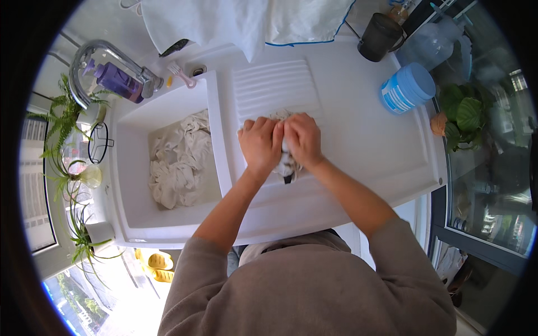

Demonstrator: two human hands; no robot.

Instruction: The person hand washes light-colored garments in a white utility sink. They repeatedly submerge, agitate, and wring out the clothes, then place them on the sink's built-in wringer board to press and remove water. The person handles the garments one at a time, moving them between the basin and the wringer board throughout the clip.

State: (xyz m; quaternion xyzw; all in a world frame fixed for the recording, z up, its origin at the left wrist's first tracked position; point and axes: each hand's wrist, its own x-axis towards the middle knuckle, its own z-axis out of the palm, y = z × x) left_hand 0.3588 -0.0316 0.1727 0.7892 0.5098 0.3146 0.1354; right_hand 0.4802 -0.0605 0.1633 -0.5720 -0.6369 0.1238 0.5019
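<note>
Side by side, my left hand (261,145) and my right hand (303,140) are closed on a bunched, light-coloured cloth (286,163). Most of the cloth is hidden under my fingers, and a small black patch shows at its near end. It lies at the lower part of the ribbed washboard (275,86) moulded into the white laundry counter. To the left, in the sink basin (133,176), a heap of wet off-white fabric (183,157) sits in shallow cloudy water.
Behind the basin stand a chrome faucet (111,48), a purple pump bottle (119,82) and a pink-handled brush (183,75). White cloths (235,25) hang at the back. A blue lidded tub (407,89) and a dark pitcher (379,37) stand right. Potted plants (63,111) line the left edge.
</note>
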